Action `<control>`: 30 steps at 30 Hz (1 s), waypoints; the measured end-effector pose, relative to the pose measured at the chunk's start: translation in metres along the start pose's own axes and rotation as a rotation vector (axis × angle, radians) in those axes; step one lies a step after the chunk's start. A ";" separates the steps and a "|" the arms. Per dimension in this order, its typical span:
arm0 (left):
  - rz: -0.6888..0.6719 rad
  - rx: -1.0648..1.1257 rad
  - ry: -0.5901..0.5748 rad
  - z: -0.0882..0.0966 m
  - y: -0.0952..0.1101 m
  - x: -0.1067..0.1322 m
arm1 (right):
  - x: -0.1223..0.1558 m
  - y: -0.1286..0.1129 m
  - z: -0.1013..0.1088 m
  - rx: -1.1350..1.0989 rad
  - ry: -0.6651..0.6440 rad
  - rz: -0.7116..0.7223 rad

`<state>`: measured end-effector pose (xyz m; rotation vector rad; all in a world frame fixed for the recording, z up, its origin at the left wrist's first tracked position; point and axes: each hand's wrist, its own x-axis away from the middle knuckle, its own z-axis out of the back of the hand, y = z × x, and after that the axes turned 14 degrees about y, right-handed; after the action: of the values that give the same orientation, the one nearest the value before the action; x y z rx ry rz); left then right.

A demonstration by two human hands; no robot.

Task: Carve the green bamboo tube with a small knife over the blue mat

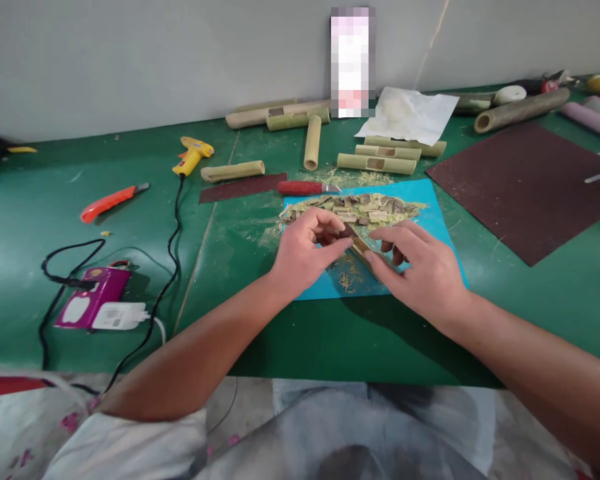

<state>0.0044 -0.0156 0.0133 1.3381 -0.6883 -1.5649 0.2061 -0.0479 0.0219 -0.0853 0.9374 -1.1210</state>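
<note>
My left hand (pixel 307 250) and my right hand (pixel 415 267) meet over a blue mat (pixel 430 207) on the green table (pixel 330 333). Both pinch a small bamboo piece (pixel 361 247) between them, and a dark brown scrap, perhaps sandpaper (pixel 349 231), sits at my left fingertips on that piece. Behind the hands lies a heap of cut bamboo chips (pixel 360 207) and shavings. A red-handled knife (pixel 305 188) rests at the mat's far left corner.
Several bamboo tubes (pixel 377 162) lie at the back, with a white paper sheet (pixel 410 115). A large brown sandpaper sheet (pixel 525 187) is at right. At left are a yellow glue gun (pixel 193 155), an orange cutter (pixel 110 201), black cables and a purple power strip (pixel 93 303).
</note>
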 end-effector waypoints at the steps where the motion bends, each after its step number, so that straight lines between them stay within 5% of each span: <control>1: -0.056 -0.016 0.011 0.000 0.003 0.002 | 0.000 0.000 0.000 -0.037 0.015 0.003; 9: -0.546 -0.208 -0.052 0.008 0.012 0.016 | 0.000 -0.001 0.003 -0.285 -0.001 0.054; 16: -0.475 -0.122 -0.001 0.004 0.012 0.014 | -0.001 -0.001 0.003 -0.342 -0.026 -0.021; 23: -0.353 -0.095 -0.035 0.002 0.017 0.014 | -0.001 -0.002 0.003 -0.306 0.073 0.090; 30: -0.403 -0.079 0.011 0.001 0.018 0.012 | 0.000 -0.001 0.003 -0.255 0.100 0.148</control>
<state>0.0089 -0.0337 0.0236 1.4879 -0.3564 -1.8772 0.2074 -0.0495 0.0245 -0.1664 1.1545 -0.8716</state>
